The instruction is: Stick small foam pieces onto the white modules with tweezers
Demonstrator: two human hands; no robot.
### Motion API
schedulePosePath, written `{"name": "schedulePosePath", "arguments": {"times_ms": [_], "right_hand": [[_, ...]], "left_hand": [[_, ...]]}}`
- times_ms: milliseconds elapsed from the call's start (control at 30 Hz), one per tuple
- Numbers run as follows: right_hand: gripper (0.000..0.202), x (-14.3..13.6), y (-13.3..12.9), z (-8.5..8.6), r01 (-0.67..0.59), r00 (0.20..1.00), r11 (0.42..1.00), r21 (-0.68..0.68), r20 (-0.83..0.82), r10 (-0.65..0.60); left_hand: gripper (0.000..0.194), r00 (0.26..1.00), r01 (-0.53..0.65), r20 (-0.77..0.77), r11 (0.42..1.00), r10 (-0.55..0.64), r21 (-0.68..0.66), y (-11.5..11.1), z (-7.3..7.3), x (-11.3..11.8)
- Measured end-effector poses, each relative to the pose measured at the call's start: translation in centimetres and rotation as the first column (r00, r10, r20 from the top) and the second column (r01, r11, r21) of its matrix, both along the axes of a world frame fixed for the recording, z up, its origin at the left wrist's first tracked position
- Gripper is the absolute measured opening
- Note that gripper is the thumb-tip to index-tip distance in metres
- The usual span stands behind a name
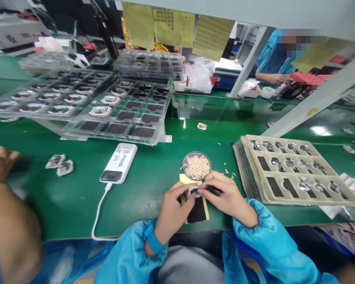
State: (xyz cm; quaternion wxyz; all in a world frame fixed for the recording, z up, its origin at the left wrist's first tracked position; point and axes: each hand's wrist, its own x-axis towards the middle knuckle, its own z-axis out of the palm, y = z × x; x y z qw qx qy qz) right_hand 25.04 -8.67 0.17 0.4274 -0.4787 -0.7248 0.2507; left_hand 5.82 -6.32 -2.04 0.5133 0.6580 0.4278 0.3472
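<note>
A small white rounded part with a dark middle (194, 191) is held up between my two hands, just in front of the dish. My left hand (175, 211) is closed on its left side, thumb in front and fingers behind. On the other side, my right hand (226, 197) pinches at its right edge; whether a tinier piece sits in those fingertips is hidden. Under the hands lies a black pad on a yellow sheet (207, 211). Right behind them stands a round dish (184, 167) heaped with tiny pale pieces (197, 166).
Clear trays (112, 128) of parts stand at back left. A white power bank (120, 162) with a cable lies left, near two loose white parts (55, 161). Stacked cream trays (254, 185) hold metal parts at right. Another person's arm (12, 221) reaches in at left; another person (272, 59) sits opposite.
</note>
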Motion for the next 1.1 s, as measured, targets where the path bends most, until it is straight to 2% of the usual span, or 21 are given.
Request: {"name": "schedulePosePath", "arguments": {"times_ms": [267, 433, 700, 867, 967, 1067, 1100], "right_hand": [[0.015, 0.3, 0.0, -0.2, -0.062, 0.996, 0.998, 0.012, 0.068, 0.061], [0.017, 0.3, 0.3, 0.0, -0.053, 0.998, 0.998, 0.044, 0.04, 0.052], [0.023, 0.8, 0.7, 0.1, -0.054, 0.99, 0.992, 0.118, 0.136, 0.038], [0.014, 1.1, 1.2, 0.7, -0.053, 0.97, 0.995, 0.086, 0.241, 0.031], [0.011, 1.5, 2.1, 0.9, 0.013, 0.963, 0.999, 0.04, 0.268, -0.023], [0.013, 1.9, 3.1, -0.1, 0.166, 0.938, 0.986, 0.022, 0.304, -0.165], [0.015, 2.1, 3.4, -0.6, 0.213, 0.924, 0.977, 0.016, 0.323, -0.207]], "left_hand": [[0.027, 0.998, 0.0, -0.062, 1.0, 0.002, 0.031, 0.3, 0.8, 0.0], [0.027, 0.995, 0.012, -0.101, 0.997, -0.005, 0.074, 0.6, 1.7, 0.0], [0.028, 0.989, 0.032, -0.146, 0.991, -0.012, 0.132, 1.2, 2.5, 0.4], [0.025, 0.971, 0.091, -0.237, 0.967, -0.033, 0.239, 1.9, 3.7, 0.8], [0.022, 0.939, 0.155, -0.34, 0.943, -0.049, 0.295, 4.4, 4.5, 1.2], [0.03, 0.871, 0.153, -0.489, 0.922, 0.044, 0.356, 9.8, 4.4, 2.5], [0.029, 0.812, 0.143, -0.574, 0.919, 0.103, 0.366, 12.1, 4.1, 3.2]]}}
